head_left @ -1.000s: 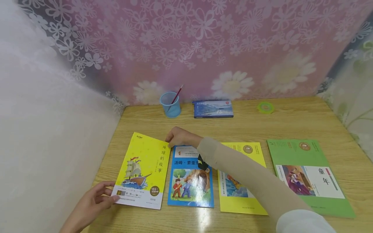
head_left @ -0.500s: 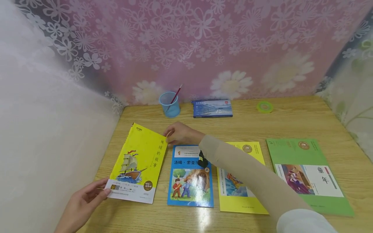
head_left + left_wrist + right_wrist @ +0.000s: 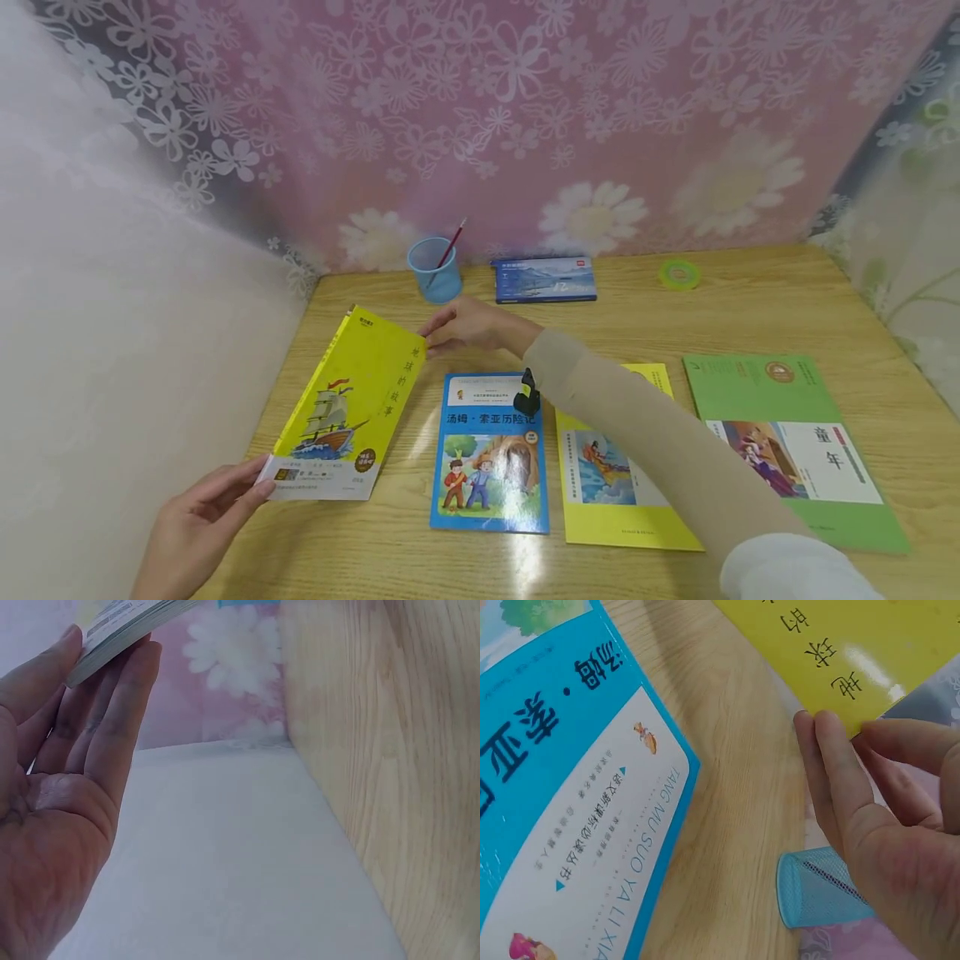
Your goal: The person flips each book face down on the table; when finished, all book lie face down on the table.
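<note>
A yellow book [image 3: 352,383] with a sailing ship on its cover is held tilted above the left of the table, its spine side showing in the head view. My left hand [image 3: 191,521] pinches its lower left corner, thumb on the cover and fingers beneath, as the left wrist view shows at the book's page edges [image 3: 124,637]. At the upper right corner my right hand [image 3: 472,325] grips the book between thumb and fingers. Just right of it, a blue book [image 3: 491,454] lies flat on the table, below my right wrist.
Further right lie another yellow book [image 3: 630,525], partly covered by my right forearm, and a green book [image 3: 862,525]. Along the back stand a blue mesh cup [image 3: 438,283] with a pencil, a blue box [image 3: 545,280] and a green tape roll [image 3: 679,274]. A white wall [image 3: 135,333] borders the left.
The yellow book has risen off the table and tipped, its top edge moving away and its bottom edge shifting up and left. Both hands moved with it, keeping their hold.
</note>
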The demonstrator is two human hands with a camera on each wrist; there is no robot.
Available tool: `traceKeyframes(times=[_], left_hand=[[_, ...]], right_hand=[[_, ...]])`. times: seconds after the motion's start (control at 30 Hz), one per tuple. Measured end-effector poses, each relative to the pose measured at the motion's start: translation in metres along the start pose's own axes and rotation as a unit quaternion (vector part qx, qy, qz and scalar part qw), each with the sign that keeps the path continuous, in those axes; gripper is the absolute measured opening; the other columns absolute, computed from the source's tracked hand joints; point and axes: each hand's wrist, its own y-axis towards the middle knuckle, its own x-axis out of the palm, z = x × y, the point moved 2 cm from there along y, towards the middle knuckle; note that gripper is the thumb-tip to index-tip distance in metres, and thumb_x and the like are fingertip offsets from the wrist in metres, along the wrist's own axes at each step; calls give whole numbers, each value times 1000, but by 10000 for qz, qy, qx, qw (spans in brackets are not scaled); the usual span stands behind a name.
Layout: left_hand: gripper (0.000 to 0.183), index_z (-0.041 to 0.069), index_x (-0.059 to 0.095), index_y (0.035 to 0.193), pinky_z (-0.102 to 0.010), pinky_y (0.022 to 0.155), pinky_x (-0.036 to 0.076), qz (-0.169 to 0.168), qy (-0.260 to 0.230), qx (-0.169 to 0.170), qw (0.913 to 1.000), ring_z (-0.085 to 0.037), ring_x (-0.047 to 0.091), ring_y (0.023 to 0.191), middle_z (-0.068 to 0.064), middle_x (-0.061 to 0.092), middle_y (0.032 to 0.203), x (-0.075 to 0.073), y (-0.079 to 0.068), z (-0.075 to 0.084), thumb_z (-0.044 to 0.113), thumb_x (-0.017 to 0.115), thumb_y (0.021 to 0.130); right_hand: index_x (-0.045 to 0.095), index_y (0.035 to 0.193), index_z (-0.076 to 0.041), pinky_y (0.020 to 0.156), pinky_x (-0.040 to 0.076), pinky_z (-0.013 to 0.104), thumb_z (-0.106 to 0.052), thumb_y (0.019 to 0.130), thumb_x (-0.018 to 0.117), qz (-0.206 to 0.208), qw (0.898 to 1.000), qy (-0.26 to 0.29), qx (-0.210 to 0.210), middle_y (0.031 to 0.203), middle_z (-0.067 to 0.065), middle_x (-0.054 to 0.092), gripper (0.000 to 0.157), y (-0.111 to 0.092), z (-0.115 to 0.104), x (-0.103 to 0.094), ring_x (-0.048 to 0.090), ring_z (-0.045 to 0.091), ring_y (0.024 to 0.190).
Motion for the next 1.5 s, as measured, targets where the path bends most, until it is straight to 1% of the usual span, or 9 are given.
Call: traceKeyframes(times=[0.17, 0.33, 0.5, 0.6, 0.73, 0.9, 1.03, 1.3, 1.5], left_hand=[[34, 10, 75, 130, -20, 75, 63, 70, -73, 436, 9990, -2, 74, 93, 12, 76, 107, -1, 0, 5, 6, 76, 96], [40, -1, 75, 126, -16, 76, 61, 62, -383, 1380, 9897, 2, 70, 95, 7, 74, 108, 0, 0, 6, -13, 75, 88], [48, -2, 78, 119, -10, 78, 55, -121, -503, 2597, 9643, -2, 69, 91, 1, 74, 104, 7, 1, 6, -23, 78, 76], [52, 3, 80, 118, -10, 78, 51, -242, -275, 3097, 9501, -2, 67, 93, 0, 75, 107, 12, 2, 9, -22, 81, 72], [55, 11, 80, 120, -8, 79, 50, -433, 139, 3056, 9511, 1, 65, 94, 8, 73, 107, 16, 2, 16, -17, 84, 73], [59, 19, 79, 124, -8, 74, 47, -583, 625, 2933, 9522, 5, 60, 90, 17, 67, 104, 19, 0, 22, -12, 87, 74], [66, 19, 79, 125, -7, 72, 46, -611, 748, 3081, 9464, 3, 61, 89, 14, 68, 106, 24, -1, 24, -15, 87, 69], [57, 23, 81, 121, -6, 65, 41, -955, 1190, 2765, 9488, 6, 53, 82, 18, 67, 100, 35, -4, 23, -8, 88, 73], [53, 23, 82, 119, -12, 59, 42, -1271, 1240, 2595, 9493, 9, 49, 77, 20, 64, 94, 45, -5, 20, -6, 88, 75]], right_hand=[[68, 130, 8, 116, 49, 51, -17, 109, 59, -122, 9993, 335, 82, 127, 23, 71, 34, -1, -5, 1, 75, 29, 109], [70, 121, 9, 116, 46, 53, -22, 108, 62, -20, 9989, 475, 22, 113, 18, 74, 35, -2, -8, 1, 76, 25, 99], [66, 127, 16, 108, 56, 48, -10, 104, 66, -62, 9991, 379, -190, 126, 28, 71, 35, -4, -11, 0, 77, 25, 100], [69, 127, 13, 104, 59, 44, -5, 100, 70, -77, 9997, -70, -219, 132, 26, 70, 33, -5, -10, 0, 77, 27, 108], [73, 125, 7, 105, 59, 42, 2, 95, 74, 48, 9969, -735, -278, 130, 19, 73, 30, -5, -7, 2, 74, 28, 115], [74, 125, 4, 101, 61, 37, 6, 93, 74, 180, 9931, -1093, -384, 126, 16, 75, 32, -4, 2, 4, 73, 27, 113], [76, 124, -1, 99, 61, 33, 3, 94, 74, 339, 9876, -1429, -561, 124, 11, 76, 31, -4, 10, 6, 72, 23, 110], [79, 120, -4, 97, 62, 33, 4, 93, 74, 558, 9781, -1792, -898, 123, 10, 77, 28, -4, 25, 12, 74, 21, 110], [81, 114, -7, 92, 63, 32, 5, 91, 76, 835, 9714, -2071, -803, 119, 9, 79, 27, -3, 37, 13, 75, 20, 107]])
